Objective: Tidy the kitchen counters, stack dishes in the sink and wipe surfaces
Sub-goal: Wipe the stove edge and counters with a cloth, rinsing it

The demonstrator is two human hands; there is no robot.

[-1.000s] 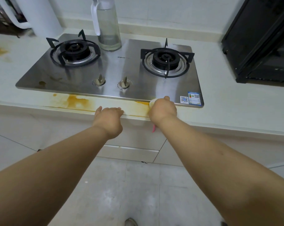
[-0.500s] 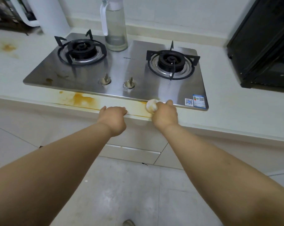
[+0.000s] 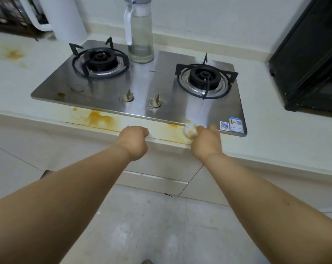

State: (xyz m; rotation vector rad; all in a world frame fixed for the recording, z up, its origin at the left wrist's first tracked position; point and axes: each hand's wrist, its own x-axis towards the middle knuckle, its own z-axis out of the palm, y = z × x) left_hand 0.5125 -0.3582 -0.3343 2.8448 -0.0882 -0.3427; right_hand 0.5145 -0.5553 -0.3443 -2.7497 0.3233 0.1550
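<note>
1. Left hand (image 3: pixel 134 141): fingers curled over the bench (image 3: pixel 275 147) front edge, gripping it.
2. Right hand (image 3: pixel 206 142): grip clenched on a white wad (image 3: pixel 190 130), pressed to the bench just beside the hob (image 3: pixel 142 88) front edge.
3. Orange stain (image 3: pixel 100 119) lies on the bench strip left of the left hand; a fainter streak sits between the hands.
4. Hob: two burners, two knobs.
5. Jug (image 3: pixel 140 33) stands at the hob's rear.
</note>
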